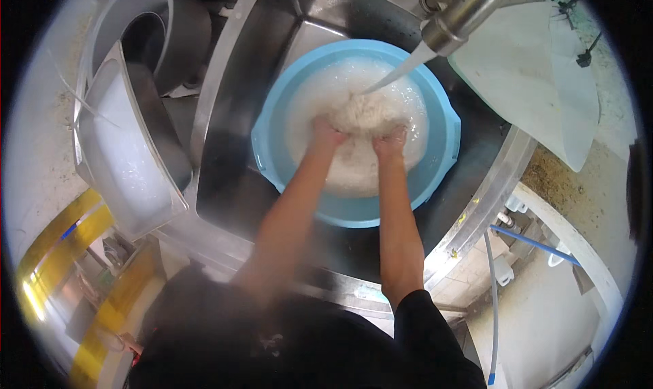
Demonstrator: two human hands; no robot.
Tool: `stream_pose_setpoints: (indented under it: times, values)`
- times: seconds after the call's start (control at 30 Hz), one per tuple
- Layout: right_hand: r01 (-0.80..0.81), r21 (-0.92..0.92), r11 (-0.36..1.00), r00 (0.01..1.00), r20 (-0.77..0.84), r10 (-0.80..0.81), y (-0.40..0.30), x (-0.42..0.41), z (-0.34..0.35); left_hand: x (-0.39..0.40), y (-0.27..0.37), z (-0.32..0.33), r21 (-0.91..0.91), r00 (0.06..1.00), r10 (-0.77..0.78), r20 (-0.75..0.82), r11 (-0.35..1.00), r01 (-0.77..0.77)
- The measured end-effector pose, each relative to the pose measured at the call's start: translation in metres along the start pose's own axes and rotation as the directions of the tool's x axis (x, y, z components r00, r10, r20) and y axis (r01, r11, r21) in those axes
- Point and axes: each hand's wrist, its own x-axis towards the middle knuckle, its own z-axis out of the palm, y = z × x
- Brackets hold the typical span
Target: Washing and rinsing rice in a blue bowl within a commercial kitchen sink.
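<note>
A light-blue plastic basin (441, 134) sits in a stainless steel sink (224, 185) and holds cloudy, whitish water (336, 80). Both my hands are inside it, partly sunk in the water. A pale, grainy mass (365, 111), possibly rice, rises in a mound just beyond and between them. My left hand (329, 131) touches the mound's near left side, its fingers hidden by water and the mass. On the near right side is my right hand (392, 140), wet and with its fingers also mostly covered. Water streams from a metal faucet (445, 34) onto the mound's far edge.
A tilted rectangular metal container (135, 149) stands left of the sink, before a round grey vessel (166, 37). A pale translucent sheet (515, 67) overhangs the right sink rim. Below right run a blue pipe (535, 244) and a grey hose (494, 307).
</note>
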Motion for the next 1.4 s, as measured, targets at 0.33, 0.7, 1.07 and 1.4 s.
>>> stream_pose_setpoints:
  times: [0.33, 0.7, 1.07, 1.4]
  values:
    - [0.174, -0.221, 0.960, 0.985, 0.027, -0.172, 0.003, -0.118, -0.010, -0.080, -0.070, 0.000, 0.259, 0.956, 0.275, -0.105, 0.935, -0.241]
    - [0.402, -0.036, 0.915, 0.881, -0.257, -0.397, 0.097, -0.029, 0.101, -0.034, -0.026, -0.011, -0.699, 0.979, 0.205, -0.006, 0.700, -0.151]
    - [0.259, -0.293, 0.920, 0.962, -0.007, -0.273, -0.081, -0.035, -0.058, -0.022, 0.057, -0.039, 0.551, 0.858, 0.500, -0.120, 0.752, -0.362]
    - [0.537, -0.748, 0.390, 0.840, 0.431, -0.331, -0.033, -0.055, -0.053, -0.052, 0.040, -0.055, 0.814, 0.776, 0.270, 0.570, -0.060, -0.577]
